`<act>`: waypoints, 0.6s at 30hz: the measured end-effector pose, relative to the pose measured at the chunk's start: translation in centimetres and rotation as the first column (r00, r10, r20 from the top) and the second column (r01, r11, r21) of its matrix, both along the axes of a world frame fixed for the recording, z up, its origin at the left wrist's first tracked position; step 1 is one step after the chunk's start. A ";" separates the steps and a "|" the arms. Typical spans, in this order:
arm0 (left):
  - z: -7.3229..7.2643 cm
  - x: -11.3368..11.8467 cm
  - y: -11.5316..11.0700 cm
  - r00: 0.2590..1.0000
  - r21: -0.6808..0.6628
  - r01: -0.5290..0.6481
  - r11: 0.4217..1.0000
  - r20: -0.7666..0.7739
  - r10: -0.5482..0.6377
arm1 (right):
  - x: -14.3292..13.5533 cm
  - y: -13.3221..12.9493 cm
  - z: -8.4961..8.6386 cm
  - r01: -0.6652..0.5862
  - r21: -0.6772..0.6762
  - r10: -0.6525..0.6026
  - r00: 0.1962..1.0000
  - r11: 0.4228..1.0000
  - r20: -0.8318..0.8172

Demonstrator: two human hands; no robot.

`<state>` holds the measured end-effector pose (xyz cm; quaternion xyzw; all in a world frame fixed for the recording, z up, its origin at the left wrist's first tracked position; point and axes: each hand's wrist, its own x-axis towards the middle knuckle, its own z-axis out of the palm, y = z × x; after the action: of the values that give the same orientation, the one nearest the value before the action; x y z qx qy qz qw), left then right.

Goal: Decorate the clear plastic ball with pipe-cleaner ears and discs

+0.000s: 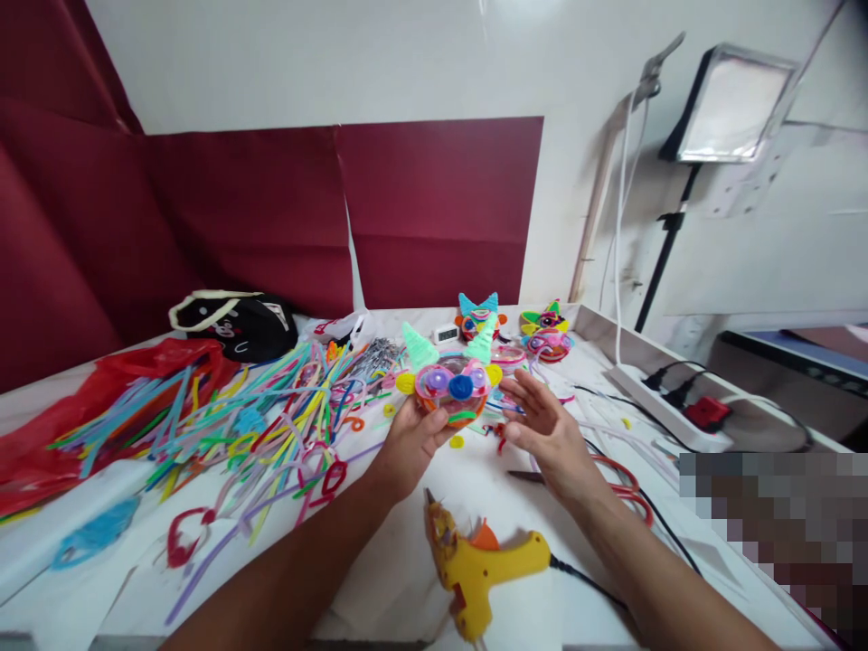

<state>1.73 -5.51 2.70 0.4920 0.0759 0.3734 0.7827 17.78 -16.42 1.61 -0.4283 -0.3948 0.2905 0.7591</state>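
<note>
My left hand (415,445) grips the lower left side of a pipe-cleaner animal face (451,389). It has pale green pointed ears, yellow side pieces, purple eyes and a blue nose. My right hand (548,434) is just to the right of the face, fingers apart and holding nothing. Below both hands a yellow glue gun (485,565) lies on its side, its nozzle toward the upper left. Scissors (620,488) with red handles lie partly hidden under my right hand and forearm.
Many coloured pipe cleaners (271,407) spread across the left of the table, beside a red plastic bag (163,371) and a black bag (250,327). Two finished-looking faces (478,316) (548,334) stand at the back. A power strip (668,407) with cables lies on the right.
</note>
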 end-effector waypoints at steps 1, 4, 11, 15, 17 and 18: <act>0.0 0.0 0.2 1.000 0.006 -0.011 1.000 0.003 0.011 | 0.2 -0.2 0.4 0.026 0.004 -0.026 0.999 1.000 -0.020; 0.0 -0.1 0.9 0.999 0.008 -0.032 0.999 0.003 0.032 | 0.4 -1.3 2.2 0.108 0.025 -0.106 0.993 0.994 -0.055; -0.2 -0.2 1.8 0.997 -0.034 -0.074 0.997 -0.015 0.073 | 1.9 -3.3 4.7 0.194 0.000 -0.194 0.978 0.981 0.081; -0.5 -0.2 2.1 0.998 -0.028 -0.066 0.997 -0.008 0.066 | 3.4 -2.4 4.7 0.211 0.055 -0.218 0.943 0.976 0.253; -0.5 -0.2 2.2 0.997 -0.036 -0.075 0.996 -0.011 0.075 | 3.9 -1.6 4.5 0.256 0.074 -0.266 0.909 0.964 0.321; -0.5 -0.1 2.2 0.997 -0.044 -0.083 0.996 -0.012 0.082 | 4.0 -1.3 4.2 0.280 0.075 -0.288 0.894 0.957 0.343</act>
<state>1.59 -3.27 2.18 0.4727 0.1083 0.4012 0.7771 21.80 -17.68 5.85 -0.5170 -0.4601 0.0910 0.7160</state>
